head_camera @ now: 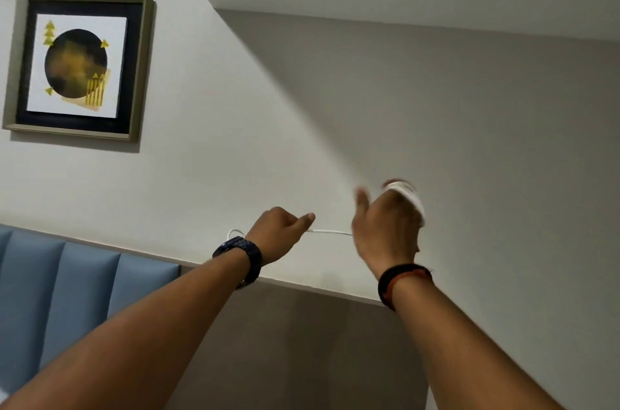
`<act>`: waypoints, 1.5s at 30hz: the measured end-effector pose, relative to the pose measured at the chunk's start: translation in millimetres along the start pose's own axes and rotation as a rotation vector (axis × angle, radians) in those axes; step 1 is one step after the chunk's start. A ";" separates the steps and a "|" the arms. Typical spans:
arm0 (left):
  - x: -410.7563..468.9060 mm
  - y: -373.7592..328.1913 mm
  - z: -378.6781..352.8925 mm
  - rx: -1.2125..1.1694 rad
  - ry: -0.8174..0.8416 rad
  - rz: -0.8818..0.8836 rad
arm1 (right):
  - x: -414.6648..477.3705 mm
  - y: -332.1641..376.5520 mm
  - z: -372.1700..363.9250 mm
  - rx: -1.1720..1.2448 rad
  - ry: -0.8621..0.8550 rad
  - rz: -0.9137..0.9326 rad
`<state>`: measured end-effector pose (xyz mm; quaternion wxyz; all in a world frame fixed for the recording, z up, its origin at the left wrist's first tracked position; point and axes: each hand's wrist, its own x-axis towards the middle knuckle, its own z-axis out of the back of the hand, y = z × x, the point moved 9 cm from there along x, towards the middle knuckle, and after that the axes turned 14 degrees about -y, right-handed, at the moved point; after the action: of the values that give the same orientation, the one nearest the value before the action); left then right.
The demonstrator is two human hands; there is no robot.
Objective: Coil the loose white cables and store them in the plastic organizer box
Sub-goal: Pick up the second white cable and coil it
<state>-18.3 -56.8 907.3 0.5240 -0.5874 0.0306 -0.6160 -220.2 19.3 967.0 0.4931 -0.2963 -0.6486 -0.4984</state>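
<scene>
Both my arms are raised in front of a wall. My left hand (280, 232) is closed in a fist, pinching a thin white cable (330, 232) that runs straight across to my right hand (385, 228). My right hand is blurred, and several loops of the white cable are wound around its fingers at the top right. A short loop of the same cable sticks out behind my left wrist, above the dark watch. The plastic organizer box is out of sight.
A framed picture (79, 65) with a dark circle hangs on the wall at the upper left. A blue padded headboard (77, 302) fills the lower left. A grey ledge (302, 287) runs along the wall behind my wrists.
</scene>
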 end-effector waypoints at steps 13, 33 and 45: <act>13.3 2.8 33.6 -0.164 -0.198 0.028 | -89.2 78.6 -21.4 1.136 1.338 -0.517; -19.2 -27.4 7.9 -0.054 0.023 -0.197 | -66.3 -0.1 -48.1 0.025 0.786 0.232; -48.4 -45.9 35.1 0.124 -0.193 -0.693 | -99.4 42.5 -36.6 1.214 1.369 -0.653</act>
<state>-31.4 17.0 914.6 0.3192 -0.5854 -0.2574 -0.6994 -136.8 9.5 889.7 0.6700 0.5572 -0.4186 -0.2559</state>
